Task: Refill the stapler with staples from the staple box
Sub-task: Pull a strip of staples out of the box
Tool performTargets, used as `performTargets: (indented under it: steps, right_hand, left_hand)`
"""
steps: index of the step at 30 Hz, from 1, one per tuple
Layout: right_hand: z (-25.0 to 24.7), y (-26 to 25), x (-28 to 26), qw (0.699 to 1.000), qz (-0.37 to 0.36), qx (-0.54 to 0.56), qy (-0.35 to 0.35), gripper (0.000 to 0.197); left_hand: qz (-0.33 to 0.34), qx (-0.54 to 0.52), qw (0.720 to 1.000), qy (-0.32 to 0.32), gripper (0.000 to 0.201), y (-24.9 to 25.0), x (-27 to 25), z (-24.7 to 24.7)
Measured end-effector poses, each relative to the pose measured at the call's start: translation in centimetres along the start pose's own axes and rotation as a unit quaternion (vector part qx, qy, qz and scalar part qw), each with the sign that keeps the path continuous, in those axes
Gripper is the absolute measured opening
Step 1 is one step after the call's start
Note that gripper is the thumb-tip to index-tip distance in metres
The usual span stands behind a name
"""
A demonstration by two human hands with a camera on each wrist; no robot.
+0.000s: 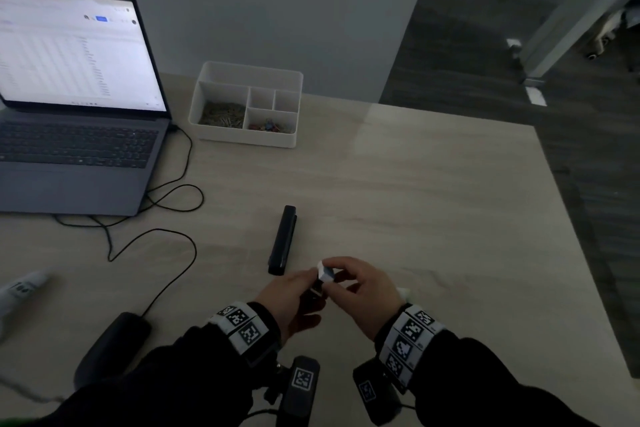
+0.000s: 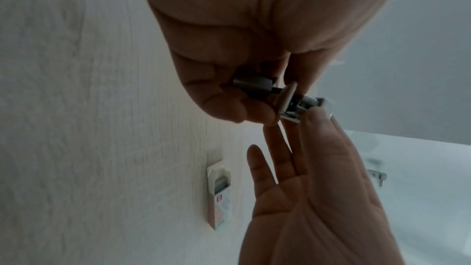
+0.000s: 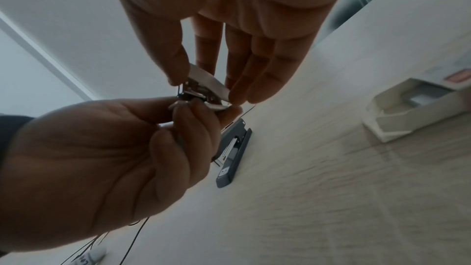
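Note:
The black stapler (image 1: 282,241) lies on the wooden table just beyond my hands; in the right wrist view it (image 3: 234,154) lies with bright metal showing along it. Above the table, both hands hold a small shiny metal piece (image 1: 325,273) between them. My left hand (image 1: 313,280) curls its fingers round the piece's grey end (image 2: 252,84). My right hand (image 1: 338,272) pinches the other end (image 3: 203,84) between thumb and fingertips. The staple box (image 2: 219,194) lies open on the table, grey staples showing inside; it (image 3: 407,106) sits to the right of my hands.
An open laptop (image 1: 79,97) stands at the back left, with black cables (image 1: 173,218) trailing across the table. A white organiser tray (image 1: 247,106) with clips sits at the back. A dark oval object (image 1: 114,340) lies near left. The table's right edge (image 1: 571,218) drops to dark floor.

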State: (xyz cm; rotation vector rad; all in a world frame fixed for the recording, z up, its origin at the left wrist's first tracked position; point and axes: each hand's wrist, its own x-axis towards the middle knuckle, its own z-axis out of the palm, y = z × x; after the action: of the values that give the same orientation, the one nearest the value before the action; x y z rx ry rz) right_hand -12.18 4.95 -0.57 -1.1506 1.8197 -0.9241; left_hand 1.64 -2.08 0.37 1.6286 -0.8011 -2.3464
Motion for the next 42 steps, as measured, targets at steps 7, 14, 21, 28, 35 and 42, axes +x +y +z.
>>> performTargets:
  steps: [7,14,21,28,35,42]
  right_hand:
    - [-0.7,-0.3,-0.2,0.991,0.086,0.077,0.069,0.015]
    - [-2.0,-1.0,0.4,0.938,0.230,0.238,0.099,0.031]
    - [-1.5,-1.4,-0.3,0.949,0.205,0.235,0.058,0.030]
    - [-1.4,-0.7,-1.3,0.987,0.099,0.081,0.094,0.008]
    - [-0.7,-0.1,-1.9,0.993,-0.090,-0.069,0.039,0.014]
    - [-0.2,0.2,-1.6,0.987,-0.112,-0.109,-0.025,0.023]
  left_hand:
    - [-0.002,-0.003,1.000,-0.022,0.029,-0.7,-0.6,0.9]
    - [-0.010,0.018,0.999,-0.045,0.038,-0.4,-1.3,0.9]
    - [-0.064,0.018,0.993,-0.093,0.048,-0.3,-2.0,0.7]
    - [-0.039,-0.090,0.992,-0.078,0.042,0.3,-2.1,0.3]
    - [-0.030,-0.158,0.984,-0.073,0.036,0.4,-1.8,-0.3]
    - [-0.008,-0.152,0.986,-0.063,0.038,0.1,-1.9,-0.2]
